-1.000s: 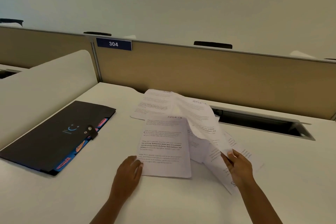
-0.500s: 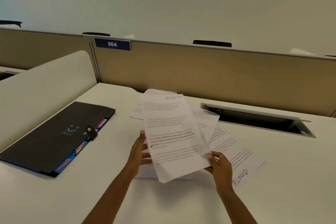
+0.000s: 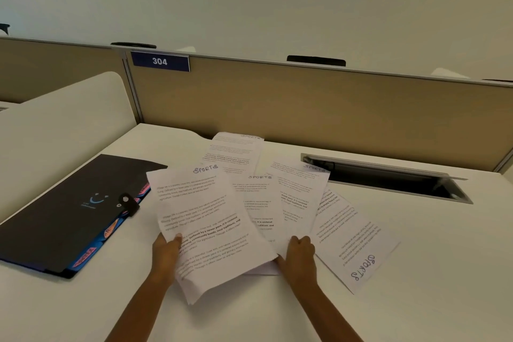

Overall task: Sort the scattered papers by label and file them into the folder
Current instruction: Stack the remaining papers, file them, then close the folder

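Note:
Several white printed sheets, each handwritten "SPORTS", lie fanned on the white desk [image 3: 416,300]. My left hand [image 3: 166,254] grips the left edge of the nearest sheet [image 3: 205,219], thumb on top. My right hand [image 3: 298,254] pinches that sheet's lower right corner, over the sheet beneath [image 3: 259,203]. Another sheet [image 3: 301,189] lies behind, one [image 3: 236,151] lies at the back, and one [image 3: 352,239] lies turned upside down on the right. The black folder [image 3: 69,208] with coloured tabs lies shut on the left.
A beige partition [image 3: 305,108] with a "304" plate [image 3: 160,61] runs along the back. A white curved divider [image 3: 61,119] stands on the left. An open cable slot [image 3: 388,178] sits in the desk at the right rear.
The sheet held up in both hands has come down and to the left, onto the pile. The other sheets now show, fanned out beside it.

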Action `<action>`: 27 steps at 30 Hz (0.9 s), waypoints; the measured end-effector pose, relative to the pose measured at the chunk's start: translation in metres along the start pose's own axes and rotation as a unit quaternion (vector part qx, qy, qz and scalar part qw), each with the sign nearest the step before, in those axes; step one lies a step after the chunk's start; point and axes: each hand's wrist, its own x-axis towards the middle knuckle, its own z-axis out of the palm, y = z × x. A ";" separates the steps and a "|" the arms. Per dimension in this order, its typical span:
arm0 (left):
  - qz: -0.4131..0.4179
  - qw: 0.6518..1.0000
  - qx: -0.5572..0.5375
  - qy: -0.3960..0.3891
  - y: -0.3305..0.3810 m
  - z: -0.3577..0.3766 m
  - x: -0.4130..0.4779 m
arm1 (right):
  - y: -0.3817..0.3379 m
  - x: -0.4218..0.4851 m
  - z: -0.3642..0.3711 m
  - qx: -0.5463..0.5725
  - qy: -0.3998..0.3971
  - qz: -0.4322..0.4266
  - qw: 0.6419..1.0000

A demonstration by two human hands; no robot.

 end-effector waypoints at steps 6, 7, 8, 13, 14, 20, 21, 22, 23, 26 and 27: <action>-0.019 1.000 -0.008 -0.011 0.002 -0.004 0.001 | -0.010 0.012 0.003 0.166 -0.049 0.047 0.984; -0.024 0.999 -0.011 -0.018 0.003 -0.004 0.000 | -0.009 0.013 0.002 0.189 -0.058 0.045 0.979; -0.027 0.999 -0.014 -0.025 0.003 -0.003 0.000 | -0.007 0.013 0.001 0.208 -0.060 0.032 0.976; -0.008 0.999 -0.023 -0.045 0.001 0.002 -0.008 | 0.006 0.008 -0.004 0.358 -0.092 0.037 0.929; 0.002 0.999 -0.017 -0.047 0.002 0.004 -0.010 | 0.008 0.006 -0.005 0.390 -0.097 0.051 0.914; 0.043 0.996 -0.027 -0.067 0.005 0.014 -0.015 | 0.018 -0.007 -0.017 0.488 -0.115 0.049 0.864; 0.038 0.996 -0.041 -0.074 0.006 0.015 -0.015 | 0.019 -0.008 -0.020 0.495 -0.125 0.044 0.859; 0.028 0.994 -0.057 -0.084 0.006 0.015 -0.015 | 0.019 -0.009 -0.023 0.495 -0.138 0.035 0.857; 0.017 0.992 -0.073 -0.096 0.008 0.016 -0.017 | 0.019 -0.010 -0.025 0.491 -0.152 0.025 0.858; -0.006 0.987 -0.090 -0.129 0.009 0.016 -0.020 | 0.017 -0.008 -0.032 0.469 -0.174 -0.009 0.866; -0.006 0.987 -0.089 -0.134 0.009 0.015 -0.020 | 0.015 -0.005 -0.034 0.453 -0.164 -0.019 0.876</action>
